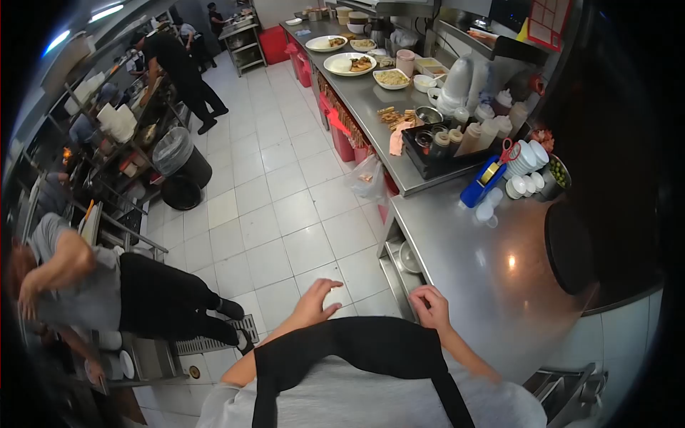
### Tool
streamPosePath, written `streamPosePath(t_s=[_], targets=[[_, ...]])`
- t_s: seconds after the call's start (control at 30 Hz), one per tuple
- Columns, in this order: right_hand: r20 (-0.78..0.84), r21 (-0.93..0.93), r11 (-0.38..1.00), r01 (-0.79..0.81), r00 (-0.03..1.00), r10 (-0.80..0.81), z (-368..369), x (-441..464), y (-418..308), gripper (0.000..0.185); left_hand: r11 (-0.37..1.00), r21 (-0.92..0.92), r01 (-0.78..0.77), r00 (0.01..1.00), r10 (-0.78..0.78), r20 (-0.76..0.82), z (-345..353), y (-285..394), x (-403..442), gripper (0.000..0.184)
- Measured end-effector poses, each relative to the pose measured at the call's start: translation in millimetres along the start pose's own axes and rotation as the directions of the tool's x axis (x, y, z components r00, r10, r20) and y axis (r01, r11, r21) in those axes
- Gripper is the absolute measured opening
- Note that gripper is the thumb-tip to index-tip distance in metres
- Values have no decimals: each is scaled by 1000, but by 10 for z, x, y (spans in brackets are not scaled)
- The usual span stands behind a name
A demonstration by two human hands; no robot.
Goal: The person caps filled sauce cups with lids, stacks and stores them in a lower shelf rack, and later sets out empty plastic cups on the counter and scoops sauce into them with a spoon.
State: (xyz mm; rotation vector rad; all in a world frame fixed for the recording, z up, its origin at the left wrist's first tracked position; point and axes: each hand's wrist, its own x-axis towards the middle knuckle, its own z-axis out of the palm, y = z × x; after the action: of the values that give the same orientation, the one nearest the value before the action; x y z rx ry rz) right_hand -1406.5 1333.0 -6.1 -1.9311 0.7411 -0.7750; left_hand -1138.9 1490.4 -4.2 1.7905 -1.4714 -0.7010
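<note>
My left hand [315, 302] is held in the air in front of the black apron [349, 346], over the tiled floor. Its fingers and thumb are apart, with nothing between them. My right hand [430, 308] hovers by the front edge of the steel counter [478, 250], its fingers curled; whether they hold anything is too small to tell. Farther along the counter stand a blue tape dispenser [482, 180], stacked white cups [524, 160] and a black tray [435, 153] with squeeze bottles [489, 132].
Plates of food [349, 64] stand on the far counter [357, 93]. A plastic bag [367, 177] hangs at its side. A person in grey [82, 264] stands at the left sink; another in black [178, 64] works farther back. A trash bin [187, 160] stands on the floor.
</note>
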Motion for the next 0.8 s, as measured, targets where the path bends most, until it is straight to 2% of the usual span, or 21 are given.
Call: streamPosePath(t_s=[0.03, 0.07, 0.17, 0.2, 0.3, 0.33, 0.43, 0.47, 0.57, 0.6, 0.7, 0.77, 0.8], targets=[[56, 13, 1000, 27, 998, -28, 87, 187, 6, 9, 1000, 13, 12, 1000, -11, -20, -187, -79, 128, 41], [124, -18, 1000, -26, 992, 28, 156, 378, -25, 9, 999, 27, 20, 999, -19, -45, -350, -161, 256, 38], [49, 48, 990, -134, 990, 132, 490, 1055, 70, 11, 996, -58, 66, 990, -73, -124, -740, -446, 706, 25], [73, 197, 957, -213, 977, 202, 617, 1309, 196, 11, 998, -19, 51, 985, -54, -162, -850, -556, 891, 14], [76, 438, 861, -258, 965, 250, 985, 2205, 512, 12, 1000, 13, -6, 979, 8, -204, -1209, -962, 1525, 11], [59, 439, 868, -232, 972, 229, 1100, 2556, 549, 11, 994, 23, 107, 970, -99, -222, -1336, -1049, 1746, 9], [9, 546, 820, -172, 980, 199, 1442, 3757, 826, 12, 939, -105, 328, 905, -345, -249, -1806, -1247, 2428, 13], [8, 572, 800, -179, 977, 213, 1526, 4179, 919, 13, 929, -89, 360, 902, -371, -221, -1967, -1420, 2618, 28], [-48, 617, 768, -172, 966, 255, 1682, 5464, 1264, 16, 962, -224, 156, 912, -228, -342, -2398, -1709, 3104, 42], [-69, 636, 748, -190, 951, 300, 1688, 5853, 1339, 17, 955, -249, 161, 919, -237, -314, -2523, -1932, 3210, 48], [-121, 682, 698, -219, 907, 403, 1782, 6806, 1574, 23, 701, -676, 227, 829, -504, -244, -2876, -2392, 3617, 43], [-156, 705, 676, -213, 884, 441, 1820, 7357, 1790, 29, 589, -775, 227, 781, -585, -216, -3110, -2758, 4051, 41], [-177, 677, 703, -217, 879, 443, 1838, 7569, 1833, 39, 582, -776, 242, 774, -599, -208, -3246, -2974, 4352, 40]])
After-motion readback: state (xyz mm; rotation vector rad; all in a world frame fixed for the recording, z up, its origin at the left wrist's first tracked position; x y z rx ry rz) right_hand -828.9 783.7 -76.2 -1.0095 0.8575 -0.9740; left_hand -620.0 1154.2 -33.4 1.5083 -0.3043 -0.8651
